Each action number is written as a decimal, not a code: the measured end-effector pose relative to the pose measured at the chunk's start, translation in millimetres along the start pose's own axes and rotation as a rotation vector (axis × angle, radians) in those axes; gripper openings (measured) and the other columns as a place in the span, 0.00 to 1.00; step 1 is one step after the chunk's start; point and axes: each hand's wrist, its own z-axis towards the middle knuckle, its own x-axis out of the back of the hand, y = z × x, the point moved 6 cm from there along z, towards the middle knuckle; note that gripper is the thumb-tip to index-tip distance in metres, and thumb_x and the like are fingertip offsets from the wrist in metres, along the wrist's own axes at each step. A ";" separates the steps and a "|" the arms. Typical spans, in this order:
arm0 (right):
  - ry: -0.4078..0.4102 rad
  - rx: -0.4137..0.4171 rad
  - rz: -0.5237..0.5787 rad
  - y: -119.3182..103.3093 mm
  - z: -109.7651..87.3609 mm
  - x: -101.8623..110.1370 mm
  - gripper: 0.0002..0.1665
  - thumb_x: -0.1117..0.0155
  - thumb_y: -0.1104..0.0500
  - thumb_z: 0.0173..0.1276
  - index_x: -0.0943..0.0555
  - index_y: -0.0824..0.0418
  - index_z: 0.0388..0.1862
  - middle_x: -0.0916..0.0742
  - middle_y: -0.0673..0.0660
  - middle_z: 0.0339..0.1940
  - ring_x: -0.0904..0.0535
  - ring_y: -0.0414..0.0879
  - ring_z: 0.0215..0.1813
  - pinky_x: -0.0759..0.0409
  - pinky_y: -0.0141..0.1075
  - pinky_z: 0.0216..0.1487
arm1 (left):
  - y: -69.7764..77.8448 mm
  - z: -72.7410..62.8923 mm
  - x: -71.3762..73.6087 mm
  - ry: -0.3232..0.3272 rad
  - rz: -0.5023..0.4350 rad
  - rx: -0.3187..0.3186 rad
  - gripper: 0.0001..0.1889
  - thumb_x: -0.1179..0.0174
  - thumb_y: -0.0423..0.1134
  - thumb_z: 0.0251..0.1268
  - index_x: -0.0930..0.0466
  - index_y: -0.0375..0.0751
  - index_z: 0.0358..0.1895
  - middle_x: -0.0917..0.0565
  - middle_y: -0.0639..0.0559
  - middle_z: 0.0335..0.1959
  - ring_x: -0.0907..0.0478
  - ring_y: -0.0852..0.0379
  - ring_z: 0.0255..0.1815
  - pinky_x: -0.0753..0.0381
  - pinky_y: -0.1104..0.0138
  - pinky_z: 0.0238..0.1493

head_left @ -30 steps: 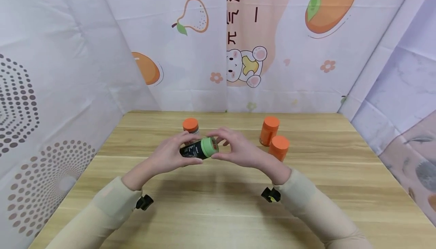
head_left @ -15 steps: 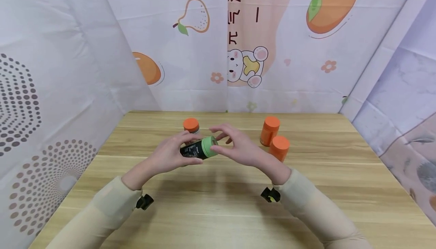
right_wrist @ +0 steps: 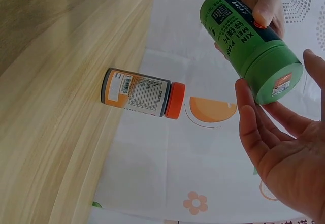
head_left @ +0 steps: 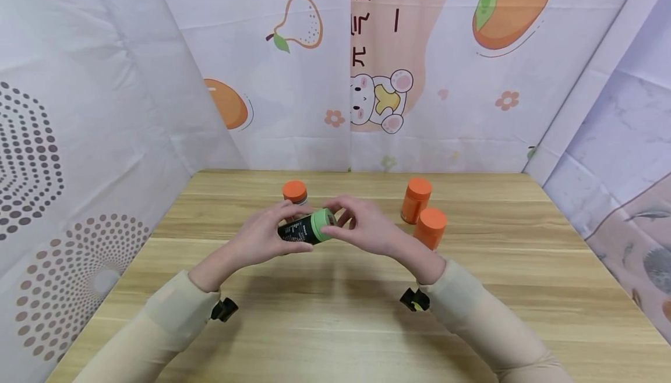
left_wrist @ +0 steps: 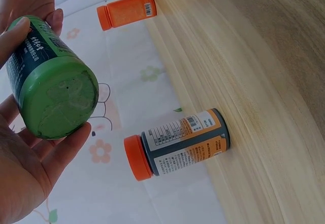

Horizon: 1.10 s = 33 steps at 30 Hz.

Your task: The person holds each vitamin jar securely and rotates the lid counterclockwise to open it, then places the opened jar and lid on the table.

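In the head view my left hand (head_left: 264, 233) grips a green pill bottle (head_left: 301, 230) with a dark label, holding it tilted above the table, cap end to the right. The left wrist view shows its round green base (left_wrist: 61, 102) between the thumb and fingers. My right hand (head_left: 364, 226) is at the other end, by the green cap (right_wrist: 274, 76). In the right wrist view, right fingertips (right_wrist: 245, 89) touch the side of the cap, while the thumb stands slightly apart from it. A sticker shows on the cap's top. The cap sits on the bottle.
Behind the left hand stands an orange-capped bottle (head_left: 295, 191) with a dark and orange label. Two orange bottles, a rear one (head_left: 415, 201) and a nearer one (head_left: 430, 229), stand close together beyond the right forearm. Printed curtains surround the wooden table (head_left: 335, 325).
The right hand's fingers spread away from the cap half a second ago and have since come back in close to it. The left hand keeps the bottle nearly still.
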 end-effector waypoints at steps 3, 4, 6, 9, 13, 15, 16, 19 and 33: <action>-0.003 0.023 0.000 -1.9 0.0 -0.6 0.24 0.30 0.53 0.65 0.22 0.59 0.57 0.17 0.48 0.43 0.19 0.39 0.37 0.19 0.35 0.34 | -1.0 0.0 0.2 0.004 0.005 -0.002 0.32 0.26 0.58 0.48 0.22 0.58 0.60 0.22 0.59 0.42 0.26 0.60 0.37 0.26 0.63 0.33; -0.002 0.030 -0.005 -1.9 -0.1 -0.7 0.24 0.30 0.54 0.64 0.22 0.59 0.57 0.17 0.48 0.43 0.19 0.39 0.37 0.19 0.36 0.35 | -1.0 -0.1 0.2 0.005 0.005 -0.003 0.32 0.26 0.58 0.48 0.22 0.58 0.60 0.22 0.59 0.42 0.26 0.60 0.37 0.26 0.63 0.33; -0.002 0.045 -0.013 -2.0 -0.4 -0.7 0.24 0.29 0.54 0.63 0.22 0.58 0.57 0.17 0.48 0.44 0.19 0.38 0.38 0.18 0.37 0.36 | -1.1 -0.3 0.1 0.006 0.005 -0.003 0.32 0.26 0.57 0.48 0.22 0.58 0.60 0.23 0.59 0.42 0.26 0.60 0.37 0.27 0.63 0.33; 0.001 0.096 -0.038 -3.2 -1.2 -0.4 0.26 0.28 0.55 0.62 0.23 0.58 0.58 0.17 0.49 0.48 0.19 0.38 0.41 0.19 0.39 0.39 | -1.1 -0.9 0.4 0.007 0.000 0.005 0.32 0.25 0.54 0.47 0.22 0.59 0.59 0.23 0.60 0.42 0.26 0.59 0.37 0.26 0.63 0.34; 0.004 0.164 -0.078 -5.7 -2.7 0.4 0.30 0.26 0.56 0.61 0.25 0.58 0.61 0.18 0.49 0.53 0.19 0.39 0.45 0.21 0.38 0.42 | -2.1 -1.4 0.9 0.004 -0.002 0.016 0.31 0.24 0.53 0.47 0.22 0.58 0.59 0.22 0.60 0.42 0.25 0.59 0.37 0.25 0.62 0.34; 0.000 0.177 -0.089 -6.7 -3.4 0.7 0.31 0.26 0.58 0.60 0.25 0.57 0.61 0.19 0.48 0.54 0.20 0.40 0.47 0.22 0.38 0.43 | -2.8 -1.4 1.2 0.004 -0.001 0.018 0.32 0.24 0.53 0.48 0.22 0.58 0.60 0.22 0.59 0.43 0.25 0.59 0.38 0.25 0.62 0.34; -0.002 0.181 -0.092 -6.9 -3.7 0.7 0.31 0.26 0.58 0.60 0.25 0.57 0.62 0.19 0.48 0.54 0.21 0.39 0.48 0.22 0.39 0.44 | -3.1 -1.3 1.3 0.004 0.002 0.020 0.32 0.25 0.53 0.48 0.22 0.58 0.60 0.22 0.59 0.43 0.25 0.59 0.38 0.25 0.62 0.34; -0.008 0.196 -0.081 -8.5 -4.7 1.2 0.32 0.26 0.60 0.60 0.25 0.55 0.62 0.20 0.48 0.55 0.23 0.40 0.51 0.22 0.41 0.46 | -3.9 -1.0 1.3 0.005 0.003 0.020 0.32 0.24 0.53 0.47 0.22 0.57 0.59 0.22 0.59 0.43 0.25 0.59 0.38 0.25 0.62 0.34; -0.003 0.215 -0.055 -8.5 -6.0 2.4 0.36 0.23 0.61 0.56 0.26 0.58 0.64 0.20 0.50 0.57 0.23 0.42 0.54 0.22 0.43 0.50 | -3.4 -0.2 0.3 -0.003 0.010 0.007 0.32 0.25 0.54 0.47 0.22 0.57 0.60 0.22 0.58 0.43 0.25 0.58 0.38 0.25 0.63 0.34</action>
